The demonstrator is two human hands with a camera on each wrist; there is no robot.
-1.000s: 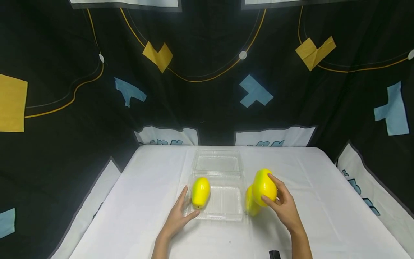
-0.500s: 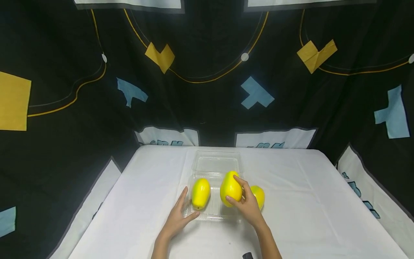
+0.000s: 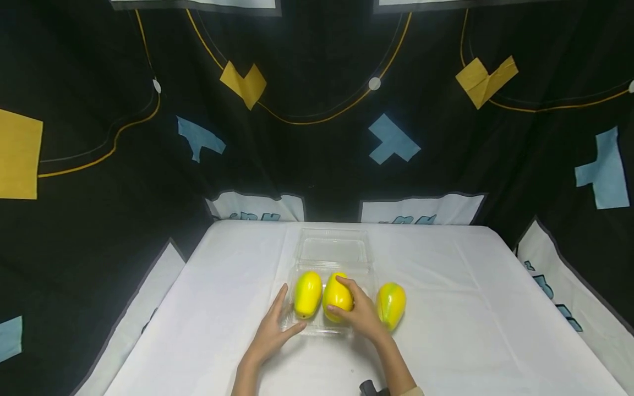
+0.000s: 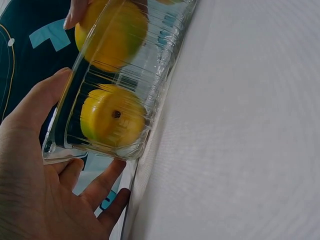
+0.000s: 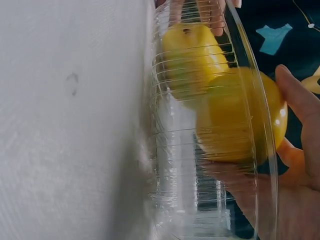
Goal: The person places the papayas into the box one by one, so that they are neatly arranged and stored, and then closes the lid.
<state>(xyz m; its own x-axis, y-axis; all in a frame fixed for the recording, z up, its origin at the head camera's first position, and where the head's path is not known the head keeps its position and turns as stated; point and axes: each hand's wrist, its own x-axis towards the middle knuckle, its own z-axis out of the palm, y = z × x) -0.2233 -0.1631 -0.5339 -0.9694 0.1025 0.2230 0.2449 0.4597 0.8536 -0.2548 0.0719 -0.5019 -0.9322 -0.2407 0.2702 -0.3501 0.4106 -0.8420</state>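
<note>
A clear plastic clamshell container (image 3: 361, 327) lies unfolded on the table, its lid (image 3: 333, 247) behind the base. One mango-like yellow fruit (image 3: 307, 295) sits in the base's left part. Beside it, my right hand (image 3: 364, 314) grips a second yellow fruit (image 3: 334, 294) between thumb and fingers, over the base. In the right wrist view that held fruit (image 5: 240, 115) stands partly above the rim. My left hand (image 3: 269, 330) spreads around the container's front left corner; its thumb touches the rim in the left wrist view. A third yellow-green fruit (image 3: 391, 305) lies right of the container.
White cloth covers the table (image 3: 446, 341). A dark object (image 3: 369, 388) shows near my right forearm at the lower edge. Behind stands a black curtain (image 3: 317, 165) with yellow and blue shapes.
My right hand has carried the second fruit left, from above the third fruit to the base, and lowered it beside the first. The left hand has stayed put.
</note>
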